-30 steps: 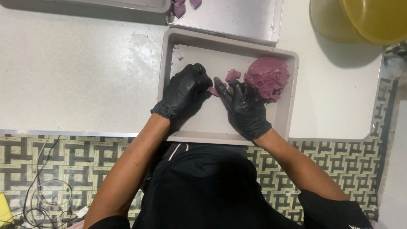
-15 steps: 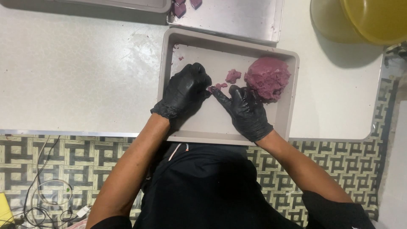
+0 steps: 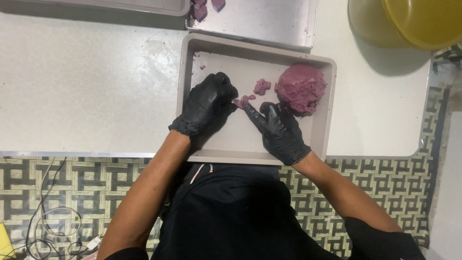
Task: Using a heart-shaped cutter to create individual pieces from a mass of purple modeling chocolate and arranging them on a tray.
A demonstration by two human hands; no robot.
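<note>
White table | grey tray | left hand pinching purple dough bit | right hand spread beside it

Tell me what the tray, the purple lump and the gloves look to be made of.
Tray: likely matte beige plastic, with rounded moulded corners and no shine. Purple lump: soft dough or paste, its surface crumbly and torn. Gloves on left hand and right hand: thin black nitrile or latex, skin-tight and wrinkled with faint sheen.

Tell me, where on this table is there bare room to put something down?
The widest free patch is the white tabletop left of the beige tray. A smaller strip lies right of that tray, below the yellow bowl. Inside the tray it is crowded: left hand, right hand, purple dough ball.
</note>
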